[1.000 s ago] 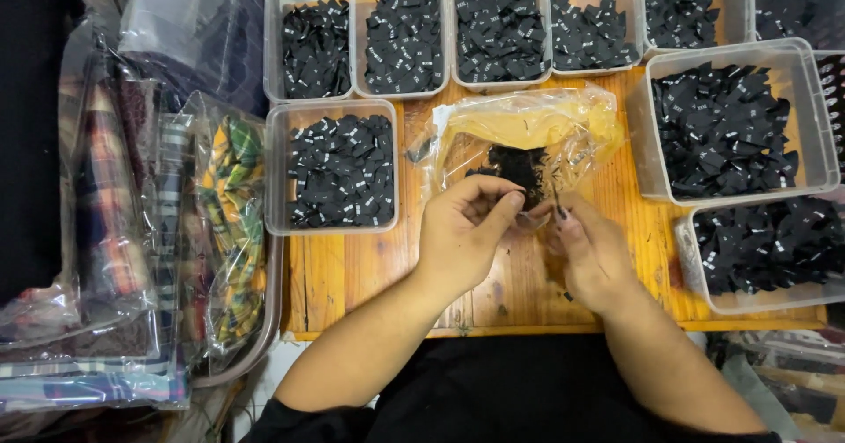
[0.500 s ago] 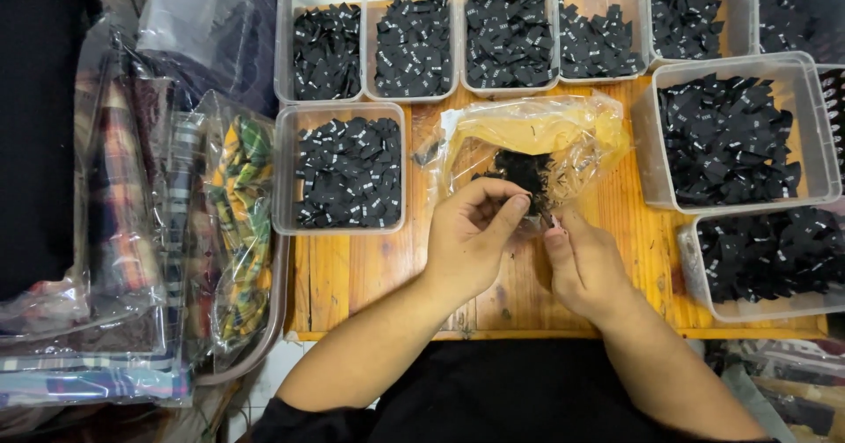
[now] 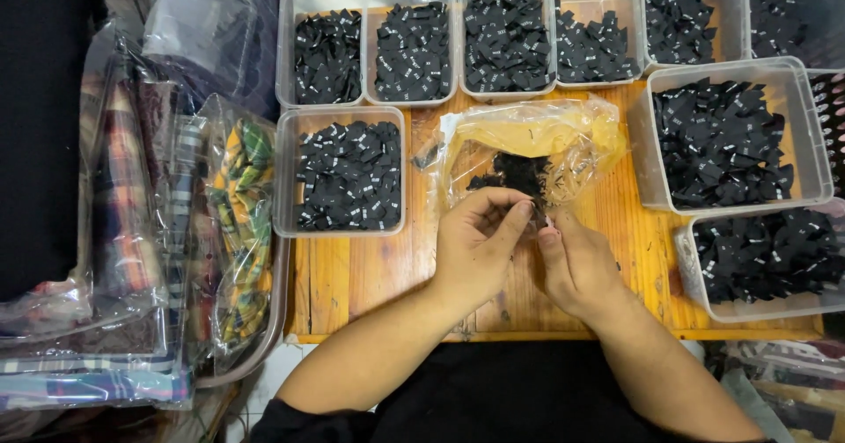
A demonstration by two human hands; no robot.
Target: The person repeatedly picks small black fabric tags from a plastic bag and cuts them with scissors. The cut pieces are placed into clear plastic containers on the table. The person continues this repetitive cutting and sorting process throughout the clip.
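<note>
Left hand: the left hand [image 3: 475,249] rests on the surface, its fingers [image 3: 510,219] curled round to meet the thumb at the mouth of the plastic bag; whether they pinch a label or only the bag's edge I cannot tell.
Right hand: the right hand [image 3: 576,263] lies just beside the left, its fingertips [image 3: 547,230] drawn together at the same spot; whether anything is pinched between them is hidden.
Plastic bag: the clear, yellowish plastic bag [image 3: 537,144] lies crumpled on the surface just beyond both hands, its opening toward them.
Labels in bag: a small heap of black fabric labels [image 3: 515,175] sits inside the bag, right above the fingertips.
Near tub: a clear tub [image 3: 341,179] full of black labels stands left of the bag.
Back row: more tubs of labels [image 3: 506,34] line the far edge.
Right tubs: two larger tubs [image 3: 731,139] stand at the right.
Surface: wooden, slatted surface [image 3: 370,285].
Far left: bagged plaid fabric [image 3: 238,223] is stacked beside the surface.
</note>
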